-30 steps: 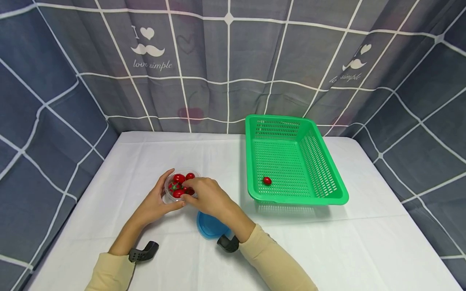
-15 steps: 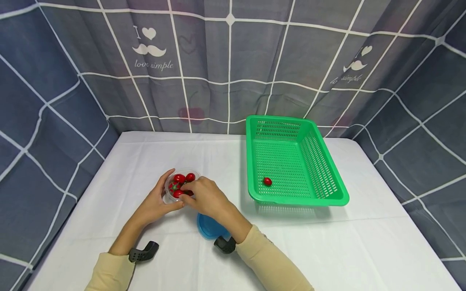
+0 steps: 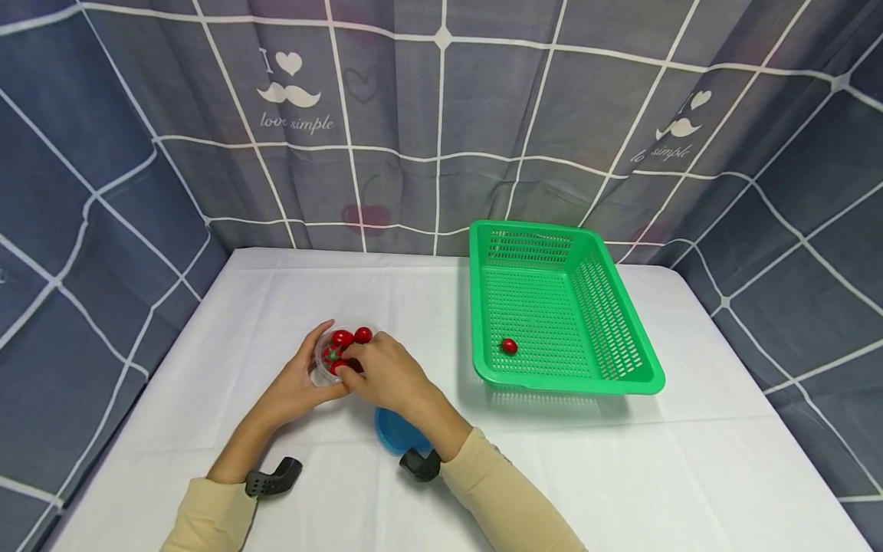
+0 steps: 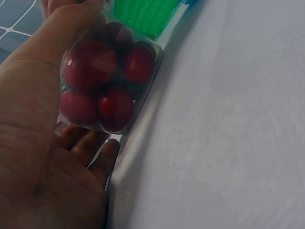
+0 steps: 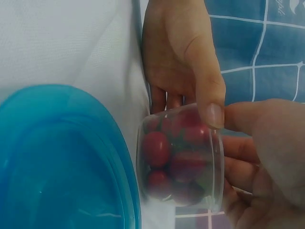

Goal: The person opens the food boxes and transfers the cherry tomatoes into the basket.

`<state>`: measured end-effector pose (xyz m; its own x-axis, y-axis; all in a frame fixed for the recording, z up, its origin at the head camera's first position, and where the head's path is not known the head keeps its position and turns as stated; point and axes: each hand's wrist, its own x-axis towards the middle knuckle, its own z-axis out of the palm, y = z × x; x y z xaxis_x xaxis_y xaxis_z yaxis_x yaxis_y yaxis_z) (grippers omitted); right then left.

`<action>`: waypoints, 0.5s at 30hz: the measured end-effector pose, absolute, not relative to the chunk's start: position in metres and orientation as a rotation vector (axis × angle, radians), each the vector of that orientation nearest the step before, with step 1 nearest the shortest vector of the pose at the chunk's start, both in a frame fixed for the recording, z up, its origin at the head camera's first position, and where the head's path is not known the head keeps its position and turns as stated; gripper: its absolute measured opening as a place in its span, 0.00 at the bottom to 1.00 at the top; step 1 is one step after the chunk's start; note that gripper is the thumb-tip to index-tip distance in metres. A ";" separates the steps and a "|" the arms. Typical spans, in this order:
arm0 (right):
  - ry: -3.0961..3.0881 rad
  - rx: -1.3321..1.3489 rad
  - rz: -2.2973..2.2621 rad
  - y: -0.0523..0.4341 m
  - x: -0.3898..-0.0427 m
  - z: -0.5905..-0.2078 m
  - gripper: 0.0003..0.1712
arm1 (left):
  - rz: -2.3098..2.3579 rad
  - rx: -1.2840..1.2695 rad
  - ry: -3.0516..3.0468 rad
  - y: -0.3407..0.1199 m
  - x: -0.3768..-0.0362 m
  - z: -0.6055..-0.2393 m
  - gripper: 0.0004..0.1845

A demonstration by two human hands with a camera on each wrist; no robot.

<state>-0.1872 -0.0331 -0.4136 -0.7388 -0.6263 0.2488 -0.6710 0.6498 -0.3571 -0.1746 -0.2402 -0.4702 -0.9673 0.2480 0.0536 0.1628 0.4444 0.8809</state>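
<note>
Several red cherry tomatoes fill a small clear plastic tub on the left of the table. With thumb and fingers around its side, my left hand holds the tub. My right hand bends over the tub's mouth, thumb and index finger around a cherry tomato that they partly hide. Through the wall in the left wrist view, tomatoes and some green stems show. A blue lid lies on the cloth below my right forearm, partly covered by it.
A green perforated basket stands at the right, holding a single cherry tomato near its front left. White cloth covers the table. Grey checked curtains enclose the back and sides.
My right hand and forearm shift slightly left at the tub, with the fingers staying at its mouth. The left hand keeps its hold. The head view shifts a little.
</note>
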 end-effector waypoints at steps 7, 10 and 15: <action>-2.803 1.064 0.655 -0.035 -0.187 -0.414 0.11 | 1.574 0.366 2.596 -0.241 -0.175 -0.470 0.57; -2.801 1.059 0.705 -0.035 -0.188 -0.415 0.10 | 1.576 0.368 2.598 -0.241 -0.174 -0.471 0.58; -2.772 1.066 0.795 -0.034 -0.191 -0.416 0.07 | 1.577 0.369 2.597 -0.240 -0.175 -0.471 0.58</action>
<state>-0.1910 -0.0345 -0.4163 -0.7576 -0.6072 0.2396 -0.6419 0.6264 -0.4422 -0.1745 -0.2402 -0.4706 -0.9677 0.2459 0.0555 0.1626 0.4408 0.8827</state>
